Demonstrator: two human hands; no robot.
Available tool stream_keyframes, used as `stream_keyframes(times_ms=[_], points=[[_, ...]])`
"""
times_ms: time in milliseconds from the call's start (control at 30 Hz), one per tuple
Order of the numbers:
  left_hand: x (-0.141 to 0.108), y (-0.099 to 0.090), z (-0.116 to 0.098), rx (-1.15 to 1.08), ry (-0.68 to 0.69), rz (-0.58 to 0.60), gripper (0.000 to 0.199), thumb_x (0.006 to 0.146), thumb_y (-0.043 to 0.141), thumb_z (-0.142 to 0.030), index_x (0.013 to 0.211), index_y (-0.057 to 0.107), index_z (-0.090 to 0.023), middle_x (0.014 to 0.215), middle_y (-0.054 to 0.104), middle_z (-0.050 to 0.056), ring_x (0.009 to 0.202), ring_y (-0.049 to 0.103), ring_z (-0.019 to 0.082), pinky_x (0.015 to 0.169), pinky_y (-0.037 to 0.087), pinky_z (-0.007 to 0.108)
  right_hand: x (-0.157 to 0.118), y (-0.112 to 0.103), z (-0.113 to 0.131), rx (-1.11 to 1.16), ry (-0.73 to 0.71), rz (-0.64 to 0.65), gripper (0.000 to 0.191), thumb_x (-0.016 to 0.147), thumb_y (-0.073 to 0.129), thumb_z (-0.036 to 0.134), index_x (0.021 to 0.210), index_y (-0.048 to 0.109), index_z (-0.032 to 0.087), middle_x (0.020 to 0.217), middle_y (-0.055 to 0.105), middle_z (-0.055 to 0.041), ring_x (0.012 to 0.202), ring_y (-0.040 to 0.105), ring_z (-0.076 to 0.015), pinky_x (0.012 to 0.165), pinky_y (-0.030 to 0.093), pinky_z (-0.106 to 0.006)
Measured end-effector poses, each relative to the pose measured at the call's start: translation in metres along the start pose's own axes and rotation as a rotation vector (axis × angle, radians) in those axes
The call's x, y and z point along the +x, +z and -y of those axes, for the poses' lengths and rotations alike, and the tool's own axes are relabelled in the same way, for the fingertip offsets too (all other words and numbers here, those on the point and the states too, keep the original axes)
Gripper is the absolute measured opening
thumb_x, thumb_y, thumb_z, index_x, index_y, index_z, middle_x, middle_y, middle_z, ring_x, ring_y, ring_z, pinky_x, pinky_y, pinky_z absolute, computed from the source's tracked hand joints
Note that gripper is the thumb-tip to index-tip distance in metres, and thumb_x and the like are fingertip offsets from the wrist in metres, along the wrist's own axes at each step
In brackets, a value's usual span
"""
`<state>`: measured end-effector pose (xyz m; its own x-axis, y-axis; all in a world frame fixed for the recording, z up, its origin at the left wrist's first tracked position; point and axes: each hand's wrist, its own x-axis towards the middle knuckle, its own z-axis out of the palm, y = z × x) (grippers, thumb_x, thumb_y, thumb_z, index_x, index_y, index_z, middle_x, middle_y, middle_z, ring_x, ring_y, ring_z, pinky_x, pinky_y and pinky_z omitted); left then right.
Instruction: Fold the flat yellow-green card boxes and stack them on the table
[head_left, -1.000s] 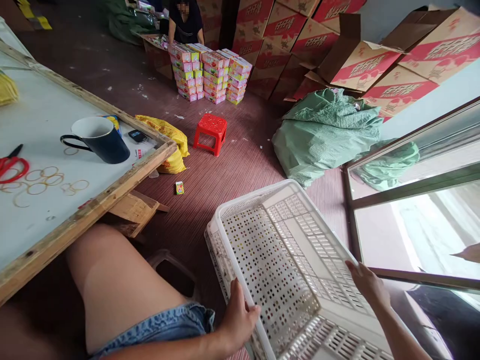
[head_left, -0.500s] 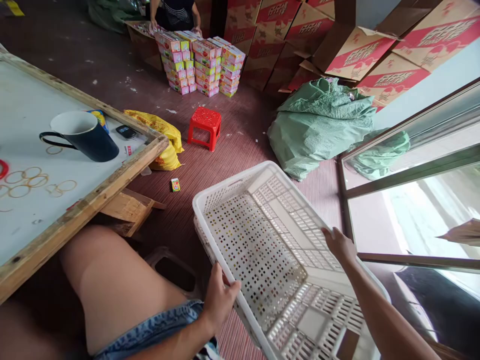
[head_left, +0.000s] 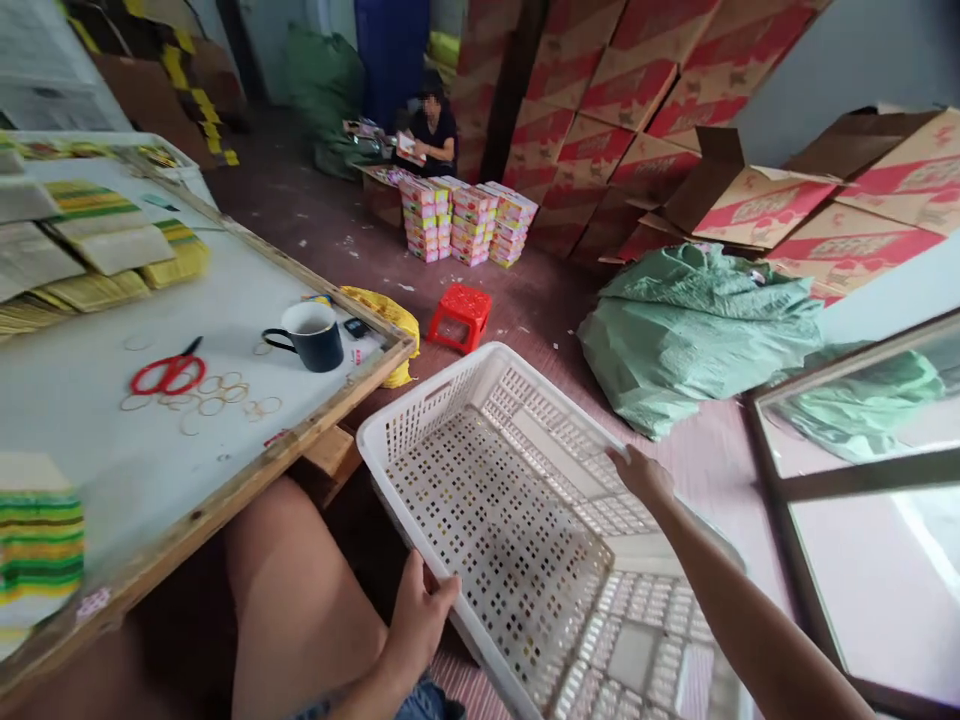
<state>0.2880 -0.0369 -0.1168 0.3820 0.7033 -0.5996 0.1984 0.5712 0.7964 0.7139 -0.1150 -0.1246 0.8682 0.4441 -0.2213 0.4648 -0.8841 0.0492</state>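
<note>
We are gripping a perforated white plastic crate (head_left: 551,440) by its long sides, our left hand (head_left: 426,605) clamping the near rim with the thumb on top, our right hand (head_left: 646,478) hooking fingers over the opposite rim. The crate is lying open-side up just beside our thigh (head_left: 300,590), between the wood-framed table (head_left: 360,388) and a bulging green woven sack (head_left: 675,335); what is supporting it from beneath, we cannot tell. By our judgement, the hold on the crate is done, while setting it down and letting go are remaining; no goods are showing inside, only specks of colour through the floor holes. On the tabletop, red-handled scissors (head_left: 169,375) are lying beside loose rubber bands (head_left: 212,400), a dark blue mug (head_left: 319,350) is standing near the corner, and striped packets (head_left: 112,235) are sitting in stacks. Farther out, a red plastic stool (head_left: 465,305) is standing on the floor, and a co-worker (head_left: 439,140) is handling a small box behind piled pink-and-yellow boxes (head_left: 471,225).
</note>
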Motion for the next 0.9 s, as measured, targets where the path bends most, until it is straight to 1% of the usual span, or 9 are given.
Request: stream_keyframes(times_ms=[100, 200, 333, 400, 500, 567, 667, 767, 900], points=[[0.000, 0.006, 0.004, 0.027, 0.015, 0.019, 0.028, 0.072, 0.064, -0.027, 0.097, 0.055, -0.020, 0.084, 0.069, 0.004, 0.085, 0.067, 0.023, 0.080, 0.054, 0.036, -0.002, -0.004, 0.000, 0.022, -0.001, -0.001, 0.037, 0.095, 0.050, 0.044, 0.117, 0.058, 0.016, 0.111, 0.064, -0.0091, 0.098, 0.064, -0.0229, 0.087, 0.050, -0.045], [-0.002, 0.004, 0.001, 0.072, 0.036, 0.048, 0.027, 0.073, 0.064, -0.027, 0.097, 0.055, -0.020, 0.085, 0.067, 0.004, 0.085, 0.066, 0.023, 0.080, 0.053, 0.035, -0.010, -0.009, 0.005, 0.070, -0.014, -0.032, 0.045, 0.094, 0.043, 0.050, 0.108, 0.062, 0.011, 0.104, 0.067, -0.0183, 0.100, 0.064, -0.0344, 0.087, 0.046, -0.053], [-0.009, -0.028, -0.017, 0.123, 0.122, 0.055, 0.036, 0.061, 0.076, -0.024, 0.092, 0.057, -0.020, 0.089, 0.066, 0.004, 0.089, 0.064, 0.023, 0.085, 0.051, 0.034, -0.029, -0.019, 0.046, 0.181, -0.072, -0.196, 0.055, 0.088, 0.038, 0.052, 0.105, 0.060, 0.005, 0.122, 0.054, -0.0356, 0.114, 0.048, -0.0561, 0.086, 0.032, -0.073], [-0.016, -0.064, -0.035, 0.129, 0.186, 0.028, 0.038, 0.059, 0.079, -0.025, 0.091, 0.059, -0.021, 0.094, 0.066, 0.005, 0.088, 0.064, 0.023, 0.086, 0.051, 0.034, -0.043, -0.025, 0.088, 0.274, -0.187, -0.319, 0.064, 0.086, 0.035, 0.055, 0.115, 0.053, 0.001, 0.131, 0.042, -0.0390, 0.122, 0.037, -0.0590, 0.088, 0.027, -0.076], [-0.036, -0.146, -0.068, 0.223, 0.426, -0.164, 0.023, 0.077, 0.064, -0.038, 0.096, 0.062, -0.024, 0.098, 0.068, 0.006, 0.091, 0.065, 0.025, 0.087, 0.051, 0.034, -0.079, -0.031, 0.176, 0.449, -0.541, -0.419, 0.058, 0.088, 0.035, 0.053, 0.119, 0.050, 0.007, 0.128, 0.048, -0.0293, 0.125, 0.041, -0.0451, 0.099, 0.033, -0.064], [-0.051, -0.209, -0.090, 0.420, 0.667, -0.575, 0.025, 0.083, 0.055, -0.042, 0.101, 0.061, -0.026, 0.106, 0.068, 0.006, 0.103, 0.061, 0.027, 0.096, 0.046, 0.039, -0.120, -0.032, 0.243, 0.563, -0.816, -0.402, 0.043, 0.089, 0.038, 0.049, 0.112, 0.055, 0.016, 0.120, 0.055, -0.0185, 0.121, 0.048, -0.0348, 0.102, 0.038, -0.053], [-0.068, -0.293, -0.111, 0.685, 0.605, -1.126, 0.052, 0.082, 0.049, -0.049, 0.122, 0.049, -0.015, 0.128, 0.055, 0.015, 0.124, 0.047, 0.033, 0.109, 0.034, 0.047, -0.207, -0.031, 0.335, 0.684, -1.172, -0.292, 0.026, 0.093, 0.044, 0.038, 0.107, 0.060, 0.024, 0.115, 0.061, -0.0096, 0.115, 0.054, -0.0260, 0.101, 0.043, -0.044], [-0.071, -0.339, -0.107, 0.699, 0.470, -1.169, 0.068, 0.073, 0.055, -0.053, 0.120, 0.049, -0.004, 0.120, 0.056, 0.025, 0.118, 0.049, 0.045, 0.100, 0.038, 0.060, -0.304, -0.029, 0.398, 0.767, -1.422, -0.168, 0.017, 0.093, 0.048, 0.025, 0.101, 0.063, 0.025, 0.110, 0.064, -0.0066, 0.109, 0.059, -0.0219, 0.096, 0.048, -0.038], [-0.064, -0.350, -0.082, 0.621, 0.454, -1.103, 0.049, 0.076, 0.051, -0.053, 0.103, 0.057, -0.013, 0.101, 0.065, 0.019, 0.099, 0.061, 0.040, 0.087, 0.049, 0.053, -0.396, -0.024, 0.428, 0.886, -1.489, -0.015, 0.021, 0.090, 0.051, 0.013, 0.103, 0.062, 0.024, 0.104, 0.065, -0.0057, 0.101, 0.061, -0.0208, 0.089, 0.050, -0.034]])
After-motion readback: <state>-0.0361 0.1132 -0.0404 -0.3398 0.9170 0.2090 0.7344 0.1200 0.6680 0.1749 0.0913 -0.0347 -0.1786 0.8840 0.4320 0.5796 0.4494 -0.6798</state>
